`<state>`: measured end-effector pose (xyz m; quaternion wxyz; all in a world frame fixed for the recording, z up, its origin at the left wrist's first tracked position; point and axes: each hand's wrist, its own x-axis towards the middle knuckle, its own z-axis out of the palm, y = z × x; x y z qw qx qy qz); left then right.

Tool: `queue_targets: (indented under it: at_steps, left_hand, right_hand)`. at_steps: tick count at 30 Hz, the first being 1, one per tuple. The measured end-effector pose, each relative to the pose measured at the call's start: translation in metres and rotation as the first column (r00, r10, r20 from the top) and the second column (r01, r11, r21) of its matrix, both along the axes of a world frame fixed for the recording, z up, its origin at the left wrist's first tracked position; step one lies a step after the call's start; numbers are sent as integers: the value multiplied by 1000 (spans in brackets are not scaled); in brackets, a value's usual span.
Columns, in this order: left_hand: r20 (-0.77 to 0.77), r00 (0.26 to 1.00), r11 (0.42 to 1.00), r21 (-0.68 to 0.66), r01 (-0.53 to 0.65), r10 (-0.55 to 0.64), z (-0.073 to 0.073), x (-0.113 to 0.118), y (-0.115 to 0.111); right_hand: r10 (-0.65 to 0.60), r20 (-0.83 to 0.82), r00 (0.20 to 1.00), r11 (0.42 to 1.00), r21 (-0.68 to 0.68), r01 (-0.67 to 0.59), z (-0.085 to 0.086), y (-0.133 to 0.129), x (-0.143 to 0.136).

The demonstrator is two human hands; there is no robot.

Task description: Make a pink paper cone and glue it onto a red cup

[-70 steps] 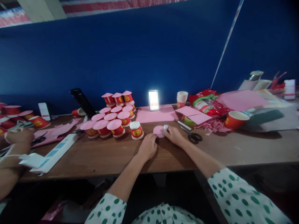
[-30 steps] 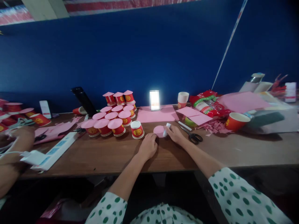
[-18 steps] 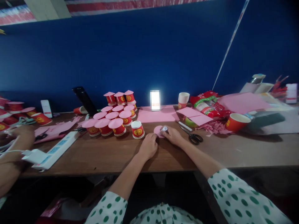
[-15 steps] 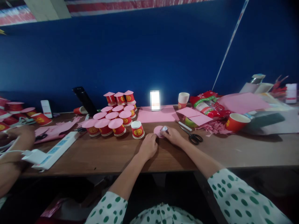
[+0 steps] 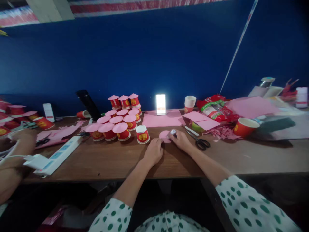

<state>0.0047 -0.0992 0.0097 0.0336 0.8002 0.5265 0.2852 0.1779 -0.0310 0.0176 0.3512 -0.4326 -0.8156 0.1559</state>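
A pink paper circle (image 5: 164, 136) lies on the wooden table in front of me. The bent fingers of my left hand (image 5: 154, 151) are closed at its lower left edge and hold it against the table. My right hand (image 5: 181, 140) is shut around a small whitish cylinder, which looks like a glue stick (image 5: 173, 132), at the circle's right edge. Just left of the circle, an upside-down red paper cup (image 5: 142, 135) stands with its white base up. Several upturned red cups with pink paper cone tops (image 5: 121, 129) stand grouped and partly stacked farther left.
Black-handled scissors (image 5: 202, 144) lie right of my right hand. Beyond are pink sheets (image 5: 202, 119), paper shreds, a red-green packet (image 5: 212, 108) and a red cup (image 5: 245, 127). A lit phone (image 5: 161, 104) stands at the back. At left are a power strip (image 5: 59, 154) and another person's arm (image 5: 18, 158).
My right hand and the glue stick have shifted slightly right and up on the paper circle. My left hand stays at its edge.
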Motion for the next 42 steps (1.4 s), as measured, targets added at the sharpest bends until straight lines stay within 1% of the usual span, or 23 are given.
queue_targets:
  at_steps: [3, 6, 10, 12, 15, 19, 21, 25, 28, 31, 33, 34, 36, 38, 42]
  left_hand:
    - [9, 1000, 1000, -9, -6, 6, 0, 0, 0]
    - [6, 1000, 1000, -8, 2, -2, 0, 0, 0]
    - [-8, 1000, 1000, 4, 3, -3, -1, 0, 1]
    - [-10, 1000, 1000, 0, -1, 1, -2, 0, 1]
    - [-12, 1000, 1000, -3, -8, 8, -2, -1, 1]
    - [-8, 1000, 1000, 2, -8, 8, -3, -2, 1]
    - [-8, 1000, 1000, 2, -6, 6, -3, -2, 1]
    - [-5, 1000, 1000, 1, 4, -4, -2, -2, 1]
    - [-6, 1000, 1000, -1, 3, -3, -2, -2, 1]
    - [-3, 1000, 1000, -3, -6, 6, -3, -2, 2]
    - [2, 1000, 1000, -3, -7, 7, -4, -2, 2]
    - [7, 1000, 1000, -2, -6, 6, -4, -2, 1]
    - [14, 1000, 1000, 1, 1, -1, -3, -2, 1]
    - [17, 1000, 1000, 2, 9, -9, -2, -2, 1]
    - [12, 1000, 1000, 0, 10, -10, -1, -1, 1]
  right_hand:
    - [33, -27, 999, 999, 13, -33, 0, 0, 1]
    - [35, 19, 999, 999, 8, -35, -1, 0, 1]
    - [-50, 97, 994, 999, 1, 50, 0, 0, -1]
    - [-67, 109, 992, 997, -21, 70, 1, 0, -1]
    - [-31, 68, 997, 997, -70, 36, 4, 0, 0]
    - [-73, -51, 996, 995, -74, 69, 3, 1, 1]
    - [-84, -60, 995, 995, -50, 81, 2, 2, 1]
    - [-85, 15, 996, 996, -1, 85, -2, 2, 0]
    - [-93, 72, 993, 996, -5, 94, -1, 2, -1]
    - [-30, 68, 997, 996, -78, 35, 2, 2, 0]
    - [19, 8, 1000, 993, -117, -18, 3, 2, 1]
    - [28, -29, 999, 992, -119, -31, 3, 2, 1]
    - [13, -77, 997, 995, -95, -20, 2, 3, 1]
    - [-17, -56, 998, 997, -70, 13, 0, 2, 0]
    - [-32, 65, 997, 998, -56, 36, 0, 1, -2]
